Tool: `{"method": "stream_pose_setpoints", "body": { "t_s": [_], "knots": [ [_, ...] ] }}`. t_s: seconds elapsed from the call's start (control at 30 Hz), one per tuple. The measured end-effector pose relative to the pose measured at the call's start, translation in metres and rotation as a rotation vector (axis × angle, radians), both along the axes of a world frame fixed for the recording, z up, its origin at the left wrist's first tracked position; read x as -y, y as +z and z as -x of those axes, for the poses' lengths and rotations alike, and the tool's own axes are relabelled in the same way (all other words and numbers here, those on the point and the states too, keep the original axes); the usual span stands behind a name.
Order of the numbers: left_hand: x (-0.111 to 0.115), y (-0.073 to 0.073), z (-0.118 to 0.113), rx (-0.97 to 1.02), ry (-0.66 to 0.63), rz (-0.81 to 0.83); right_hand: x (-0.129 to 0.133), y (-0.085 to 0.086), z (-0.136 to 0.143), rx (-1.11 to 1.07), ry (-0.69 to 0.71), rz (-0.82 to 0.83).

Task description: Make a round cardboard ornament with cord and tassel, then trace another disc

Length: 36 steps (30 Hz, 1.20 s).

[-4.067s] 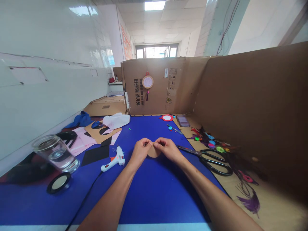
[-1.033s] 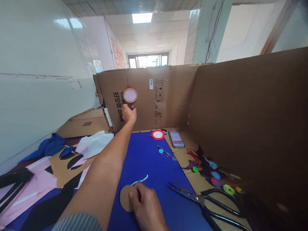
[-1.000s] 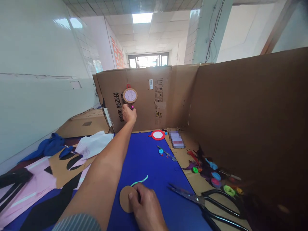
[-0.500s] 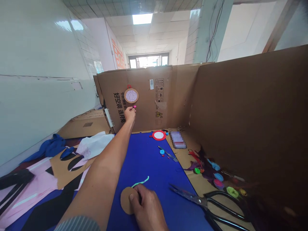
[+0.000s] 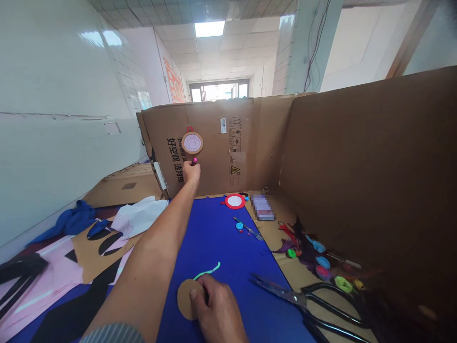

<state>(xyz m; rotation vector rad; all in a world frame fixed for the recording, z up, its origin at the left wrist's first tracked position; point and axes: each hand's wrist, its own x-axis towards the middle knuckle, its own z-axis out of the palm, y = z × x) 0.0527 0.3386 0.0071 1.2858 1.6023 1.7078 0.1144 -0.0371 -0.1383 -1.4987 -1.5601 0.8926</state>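
My left hand [image 5: 192, 171] is stretched far forward to the cardboard wall, its fingers closed on a small pink-tipped dark piece [image 5: 194, 161]. Just above it hangs a round ornament [image 5: 192, 143] with a tan cardboard rim, a white centre with purple lines and a red loop on top. Close to me, my right hand [image 5: 219, 305] pinches a round cardboard disc [image 5: 186, 299] between thumb and fingers over the blue mat [image 5: 210, 238]. A light green cord [image 5: 210, 272] sticks out from behind the disc.
Large black-handled scissors [image 5: 300, 299] lie at right. Further back are a red-rimmed disc [image 5: 234, 201], a pen [image 5: 250, 229] and a phone [image 5: 263, 207]. Coloured ribbon rolls [image 5: 323, 271] line the right wall. Cut cardboard [image 5: 89, 257] and pink sheets [image 5: 53, 281] cover the left.
My left hand has turned a little, and the pink tip now points more upward beneath the ornament. My right hand keeps hold of the disc in about the same spot.
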Motion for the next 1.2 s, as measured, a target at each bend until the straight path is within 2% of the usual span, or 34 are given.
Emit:
{"method": "stream_pose_setpoints", "body": {
  "t_s": [0.1,0.17,0.4,0.67,1.0,1.2],
  "knots": [
    [0.012,0.005,0.0,-0.183,0.176,-0.023,0.0,0.0,0.0,0.001,-0.003,-0.007],
    [0.017,0.009,-0.002,-0.271,0.235,-0.037,0.0,-0.001,0.001,0.0,0.001,-0.009],
    [0.012,0.014,-0.005,-0.358,0.242,-0.048,-0.002,-0.003,0.002,-0.007,-0.016,-0.003],
    [0.0,0.008,0.005,-0.214,0.096,-0.081,-0.001,-0.002,0.002,-0.009,-0.002,-0.008],
    [-0.009,-0.002,0.003,0.24,-0.237,-0.054,-0.002,-0.005,0.002,0.0,0.007,0.002],
    [-0.01,0.001,0.005,0.441,-0.337,0.025,-0.002,-0.003,0.001,0.013,0.001,0.003]
  ]
}}
